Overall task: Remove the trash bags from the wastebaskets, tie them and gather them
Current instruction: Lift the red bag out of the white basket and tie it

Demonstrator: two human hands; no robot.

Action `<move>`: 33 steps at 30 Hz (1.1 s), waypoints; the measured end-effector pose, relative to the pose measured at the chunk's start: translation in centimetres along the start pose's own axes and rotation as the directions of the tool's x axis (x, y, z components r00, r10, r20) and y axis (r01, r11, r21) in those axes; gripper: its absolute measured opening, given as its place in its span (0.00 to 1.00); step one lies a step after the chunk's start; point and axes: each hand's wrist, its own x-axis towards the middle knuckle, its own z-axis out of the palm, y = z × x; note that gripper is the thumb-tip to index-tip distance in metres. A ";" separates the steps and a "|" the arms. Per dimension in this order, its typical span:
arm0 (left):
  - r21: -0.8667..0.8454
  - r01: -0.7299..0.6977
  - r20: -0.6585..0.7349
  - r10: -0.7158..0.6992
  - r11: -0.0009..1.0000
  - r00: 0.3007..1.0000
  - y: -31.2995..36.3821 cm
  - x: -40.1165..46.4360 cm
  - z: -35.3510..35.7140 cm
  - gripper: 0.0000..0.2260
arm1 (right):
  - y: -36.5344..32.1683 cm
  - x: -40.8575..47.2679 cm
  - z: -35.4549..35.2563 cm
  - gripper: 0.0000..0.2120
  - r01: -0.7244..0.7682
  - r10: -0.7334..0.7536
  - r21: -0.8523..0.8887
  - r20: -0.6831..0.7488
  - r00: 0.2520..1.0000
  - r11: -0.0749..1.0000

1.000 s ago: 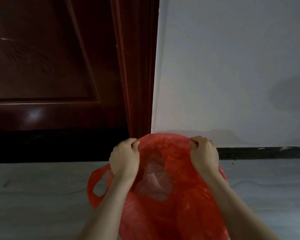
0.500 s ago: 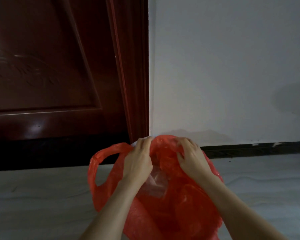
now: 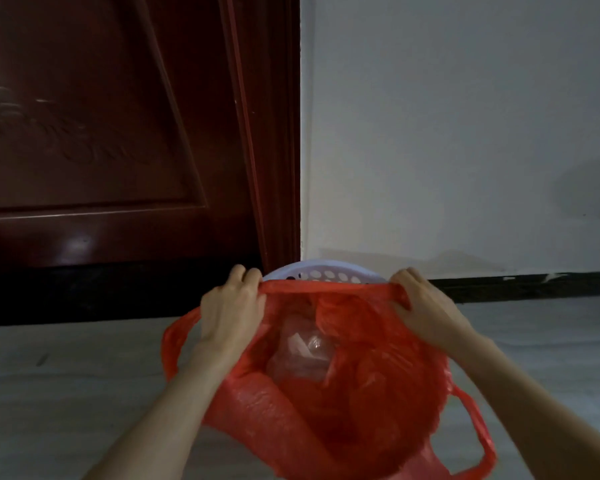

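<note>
A red plastic trash bag (image 3: 371, 410) sits in a white perforated wastebasket (image 3: 326, 271), whose far rim shows bare behind the bag's edge. My left hand (image 3: 231, 306) grips the bag's far edge on the left. My right hand (image 3: 423, 306) grips the same edge on the right, and the plastic is stretched taut between them. Inside the bag lies clear crumpled plastic rubbish (image 3: 302, 355). One bag handle loop hangs at the left (image 3: 170, 344), another at the lower right (image 3: 478, 441).
A dark red wooden door (image 3: 101, 150) and its frame stand at the back left. A white wall (image 3: 465, 133) with a black skirting board (image 3: 520, 285) runs to the right. The pale floor (image 3: 66, 393) surrounds the basket.
My hands came together at the bag's far edge, then spread apart, pulling that edge off the basket's far rim. The white rim now shows.
</note>
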 end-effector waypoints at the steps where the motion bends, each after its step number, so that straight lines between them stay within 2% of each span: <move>1: -0.001 -0.015 0.037 0.015 1.000 0.999 -0.4 -0.3 -0.3 0.07 | 0.4 -0.7 -0.2 0.09 -0.013 0.012 0.019 0.029 1.000 1.000; 3: -0.009 -0.049 0.085 0.049 0.999 0.995 -0.5 -1.0 -0.6 0.07 | 1.1 -2.0 -0.1 0.09 -0.051 0.046 0.081 0.056 0.997 0.995; 6: 0.036 -0.070 0.102 0.066 0.997 0.993 0.1 -1.8 -0.8 0.15 | 1.4 -3.1 0.3 0.13 -0.088 0.089 0.196 0.005 0.996 0.977; 9: 0.079 -0.080 0.206 0.062 0.994 0.977 0.3 -2.7 -0.7 0.20 | 1.1 -2.4 0.4 0.17 -0.104 0.110 0.131 -0.041 0.993 0.986; 11: 0.067 -0.051 0.253 0.032 0.996 0.967 0.1 -3.2 -0.7 0.22 | 0.7 -1.5 0.5 0.16 -0.179 0.181 0.043 -0.043 0.982 0.983; 13: -0.013 -0.003 0.268 0.006 1.000 0.963 0.3 -3.3 -0.8 0.23 | 0.5 -0.7 0.3 0.13 -0.242 0.238 -0.026 -0.111 0.965 0.970; 15: -0.068 -0.018 0.253 0.035 0.998 0.967 1.3 -3.4 -1.1 0.23 | 0.6 -0.3 -0.4 0.11 -0.303 0.295 -0.006 -0.208 0.933 0.953; 17: -0.059 -0.055 0.250 0.069 0.997 0.966 2.4 -3.8 -0.9 0.22 | 0.9 -0.6 -0.8 0.12 -0.299 0.297 0.029 -0.242 0.924 0.954; 20: -0.077 -0.046 0.222 0.062 0.996 0.973 3.3 -4.8 0.3 0.16 | 0.9 -1.7 -1.0 0.14 -0.196 0.197 0.016 -0.136 0.971 0.980; 22: -0.167 -0.009 0.111 0.028 0.986 0.993 3.6 -5.0 0.8 0.10 | 0.3 -3.1 -1.4 0.20 -0.194 0.194 -0.027 -0.003 0.981 0.981; 25: -0.205 0.048 0.024 -0.044 0.978 0.999 3.6 -5.0 1.1 0.06 | -0.8 -5.1 -2.3 0.36 -0.282 0.293 -0.089 0.160 0.943 0.955; 27: -0.213 0.070 0.013 -0.069 0.974 0.998 3.6 -4.9 1.2 0.07 | -1.1 -6.3 -2.4 0.39 -0.355 0.385 -0.182 0.177 0.906 0.917; 29: -0.213 0.050 -0.016 -0.055 0.976 0.998 3.5 -4.7 1.5 0.08 | -1.3 -7.1 -2.2 0.29 -0.380 0.420 -0.318 0.064 0.905 0.869; 31: -0.168 0.020 -0.058 -0.030 0.986 0.998 3.4 -4.4 1.6 0.08 | -1.4 -6.9 -1.7 0.16 -0.352 0.365 -0.351 -0.030 0.930 0.868; 33: -0.109 -0.006 -0.077 -0.003 0.994 0.997 3.6 -4.3 1.5 0.07 | -1.6 -6.6 -1.4 0.13 -0.311 0.306 -0.340 -0.072 0.949 0.887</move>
